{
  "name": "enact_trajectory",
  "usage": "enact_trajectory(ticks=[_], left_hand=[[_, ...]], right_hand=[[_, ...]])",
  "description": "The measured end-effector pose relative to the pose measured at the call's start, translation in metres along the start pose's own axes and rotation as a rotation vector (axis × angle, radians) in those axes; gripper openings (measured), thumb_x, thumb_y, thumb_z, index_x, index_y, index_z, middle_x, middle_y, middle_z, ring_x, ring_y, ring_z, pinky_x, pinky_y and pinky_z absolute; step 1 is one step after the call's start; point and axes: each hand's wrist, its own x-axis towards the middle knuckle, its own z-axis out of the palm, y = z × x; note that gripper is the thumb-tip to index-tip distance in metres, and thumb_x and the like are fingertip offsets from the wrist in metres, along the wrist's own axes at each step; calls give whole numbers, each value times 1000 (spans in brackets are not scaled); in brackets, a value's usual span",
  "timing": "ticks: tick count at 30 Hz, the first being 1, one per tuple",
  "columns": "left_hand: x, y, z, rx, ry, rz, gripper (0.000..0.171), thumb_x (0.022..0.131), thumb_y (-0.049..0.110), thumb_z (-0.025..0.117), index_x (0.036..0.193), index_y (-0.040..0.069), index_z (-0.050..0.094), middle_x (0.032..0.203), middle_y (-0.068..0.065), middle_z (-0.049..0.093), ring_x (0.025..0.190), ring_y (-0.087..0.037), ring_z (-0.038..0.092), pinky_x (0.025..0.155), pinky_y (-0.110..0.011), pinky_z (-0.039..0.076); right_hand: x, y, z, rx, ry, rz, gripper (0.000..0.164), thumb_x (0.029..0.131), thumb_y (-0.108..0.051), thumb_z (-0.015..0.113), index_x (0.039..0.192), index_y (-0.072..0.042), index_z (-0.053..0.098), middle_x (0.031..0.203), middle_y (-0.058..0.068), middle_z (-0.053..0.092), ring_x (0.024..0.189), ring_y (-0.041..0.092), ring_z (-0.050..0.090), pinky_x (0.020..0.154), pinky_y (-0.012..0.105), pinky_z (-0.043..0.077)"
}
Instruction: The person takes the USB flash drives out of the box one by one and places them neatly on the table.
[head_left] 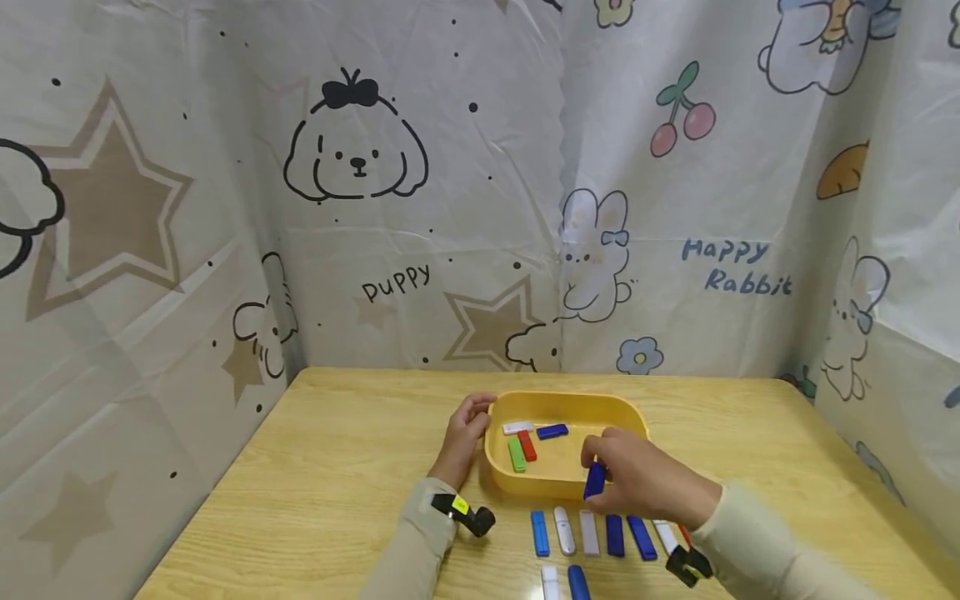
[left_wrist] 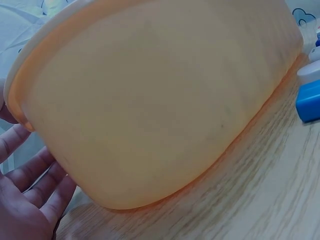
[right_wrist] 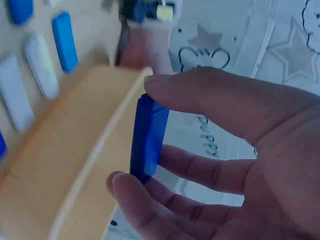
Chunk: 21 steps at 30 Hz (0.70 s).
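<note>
The right hand (head_left: 637, 477) pinches a dark-blue USB stick (head_left: 595, 481), fingertips near the yellow tray (head_left: 532, 484); the left hand's (head_left: 461, 442) extended fingers touch its side. Probably a placing step; next would need release inside.

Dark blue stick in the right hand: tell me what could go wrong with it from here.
It could slip: the right hand pinches the dark blue stick by its two ends.

It might knock the rim: in the head view it shows against the near side of the yellow bin.

If dropped short, it may land among the row of sticks just in front of the bin and disturb them.
</note>
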Motion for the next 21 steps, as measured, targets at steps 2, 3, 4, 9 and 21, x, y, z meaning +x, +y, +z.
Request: enact_trajectory(ticks=[2,3,4,9,21], left_hand=[[1,1,0,7,2,3,39,87,-1,48,124,-7,52,123,-27,54,115,-35,50,88,-29,43],[1,1,0,8,-1,-2,39,87,-1,48,125,-7,52,124,-27,54,115,-34,49,88,-28,43],[1,1,0,12,-2,1,38,87,-2,48,125,-7,52,124,-27,54,115,-35,49,88,-29,43],[1,2,1,-8,-15,-18,39,89,-3,47,127,-7,50,127,-30,51,118,-39,48,96,-41,41],[1,2,4,10,-3,-20,39,89,-1,49,128,-5,51,124,-26,54,115,-33,49,89,-28,43]], right_hand=[[-10,0,6,14,-11,-48,34,69,-21,83,94,-13,61,82,-2,49,70,12,46,60,25,43],[-14,0,11,19,-16,-63,35,69,-21,83,95,-14,61,84,-2,49,70,11,46,61,24,44],[-19,0,15,22,-20,-79,36,69,-21,84,95,-15,61,85,-3,48,70,10,45,61,23,44],[-35,5,36,45,-74,-81,40,68,-19,85,100,-17,60,91,-6,47,73,6,46,63,22,46],[-47,19,64,218,-259,166,41,71,-28,84,107,-23,64,95,-5,53,78,16,49,70,32,51]])
